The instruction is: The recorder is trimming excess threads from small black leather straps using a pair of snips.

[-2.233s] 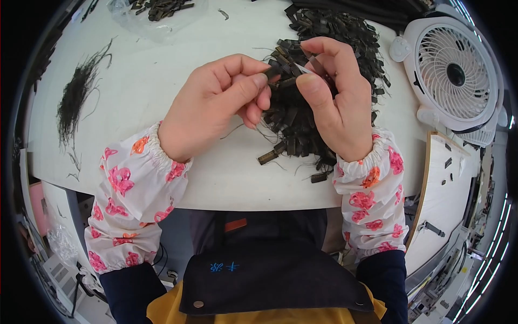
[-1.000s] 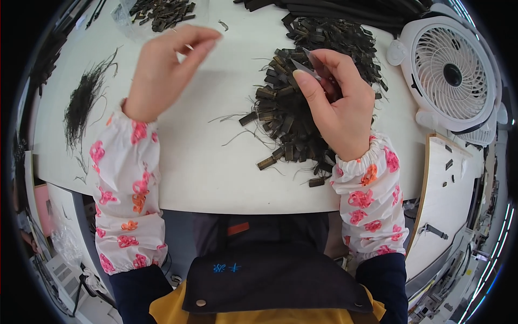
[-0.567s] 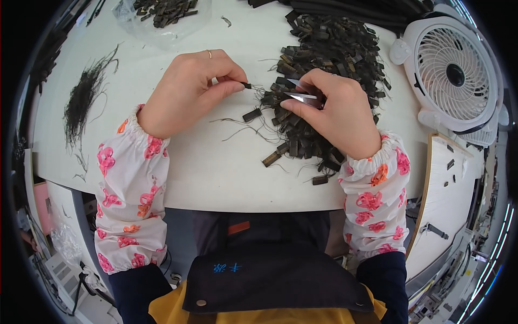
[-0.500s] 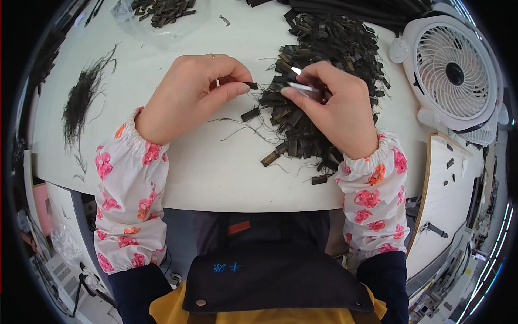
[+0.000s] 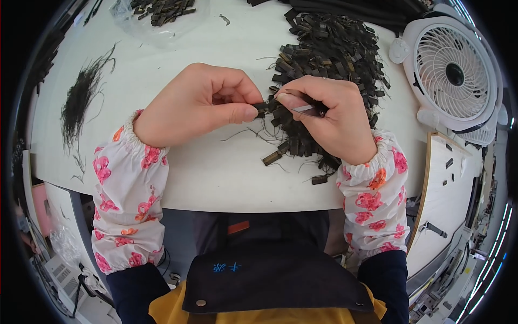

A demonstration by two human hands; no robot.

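My left hand [image 5: 202,108] is closed, pinching a small black fabric tab [image 5: 261,110] between thumb and index finger. Just beside it, my right hand [image 5: 337,110] is closed around metal thread snips [image 5: 307,109], its fingers almost at the tab. The snips' tips are mostly hidden by my fingers. A heaped pile of small dark fabric tabs [image 5: 332,51] with loose threads spreads behind and under my right hand. Toward the table's front edge, one stray tab [image 5: 319,179] lies on the white surface.
A tuft of cut black threads [image 5: 81,105] lies at the left of the white table [image 5: 226,183]. At the far left, a clear plastic bag [image 5: 156,27] holds more dark tabs. A white fan [image 5: 453,73] stands at the right, near a wood-edged board [image 5: 440,200].
My left hand has moved right and slightly nearer to me; my right hand has come down and left to meet it. The snips' blades, apart before, are now mostly covered by my fingers.
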